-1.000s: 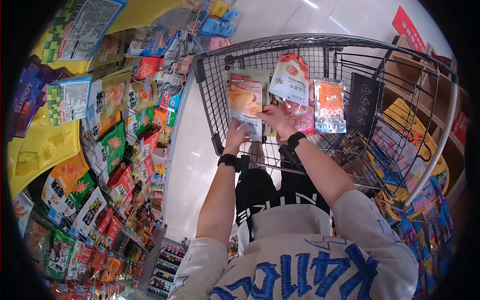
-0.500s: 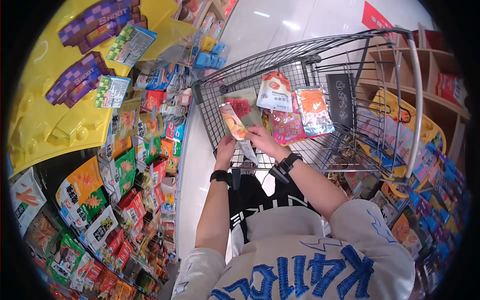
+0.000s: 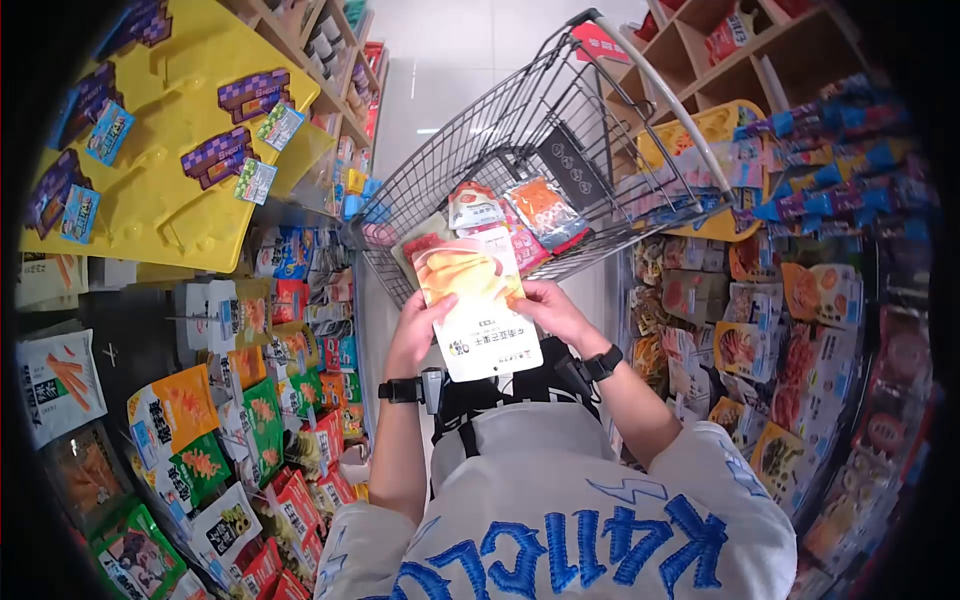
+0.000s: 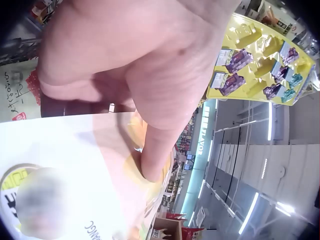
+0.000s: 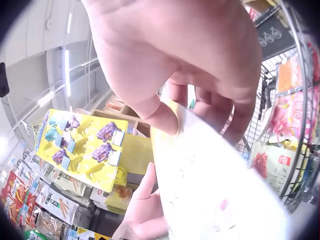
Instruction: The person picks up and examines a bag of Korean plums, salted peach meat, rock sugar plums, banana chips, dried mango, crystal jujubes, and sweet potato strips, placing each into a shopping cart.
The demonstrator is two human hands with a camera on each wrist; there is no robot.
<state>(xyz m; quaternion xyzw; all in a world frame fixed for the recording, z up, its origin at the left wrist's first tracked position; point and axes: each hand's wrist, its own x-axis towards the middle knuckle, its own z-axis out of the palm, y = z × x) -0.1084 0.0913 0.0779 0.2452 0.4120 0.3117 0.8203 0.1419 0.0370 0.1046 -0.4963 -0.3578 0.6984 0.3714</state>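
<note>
Banks of hanging packets (image 3: pixel 740 330) line both sides. Between them stands a wire shopping cart (image 3: pixel 455 160), its grey handle (image 3: pixel 664 90) toward the right. To the left, a yellow display board (image 3: pixel 185 95) carries purple pieces marked "SHOOT" and small tags.

In the head view, a white pouch (image 3: pixel 475 330) printed with yellow fruit overlaps the cart's near edge, held before the person's light top (image 3: pixel 560 470). Inside the cart, a black panel (image 3: pixel 568 165) lies toward the handle end; beside it is a silver-and-orange packet (image 3: pixel 545 205), then a pink packet (image 3: pixel 528 245) and a red-and-white packet (image 3: pixel 475 205). A pale packet (image 3: pixel 425 235), partly hidden by the pouch, lies toward the cart's left corner.

The left hand (image 3: pixel 418 328) pinches the pouch's left edge, thumb on the printed face. The right hand (image 3: pixel 555 312) pinches the opposite edge between thumb and curled fingers. Each wrist wears a black band (image 3: pixel 603 362).
</note>
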